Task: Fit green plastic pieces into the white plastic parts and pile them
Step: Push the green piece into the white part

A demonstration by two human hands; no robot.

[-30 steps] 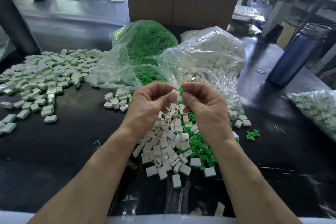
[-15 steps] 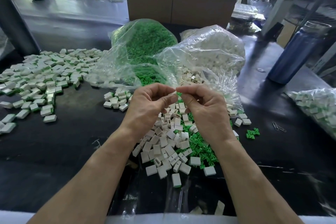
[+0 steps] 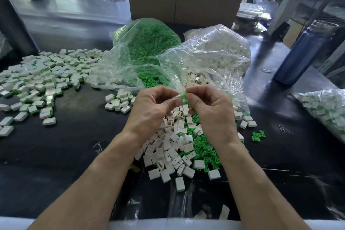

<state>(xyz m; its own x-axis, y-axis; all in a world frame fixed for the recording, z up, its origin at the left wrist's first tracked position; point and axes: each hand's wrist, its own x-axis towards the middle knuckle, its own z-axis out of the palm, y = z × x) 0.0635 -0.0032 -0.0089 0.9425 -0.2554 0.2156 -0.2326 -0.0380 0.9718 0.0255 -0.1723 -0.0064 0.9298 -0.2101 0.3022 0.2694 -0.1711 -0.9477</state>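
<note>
Your left hand (image 3: 153, 106) pinches a white part (image 3: 177, 96) and your right hand (image 3: 211, 106) pinches a green piece (image 3: 183, 95); the two meet end to end above the loose heap (image 3: 179, 145) of white and green bits on the dark surface (image 3: 74, 147). Finished pieces (image 3: 43, 78) lie spread out to your left.

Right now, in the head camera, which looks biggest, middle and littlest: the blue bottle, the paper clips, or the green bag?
1. Green bag, biggest.
2. Blue bottle, middle, though it stands farther off.
3. Paper clips, littlest.
</note>
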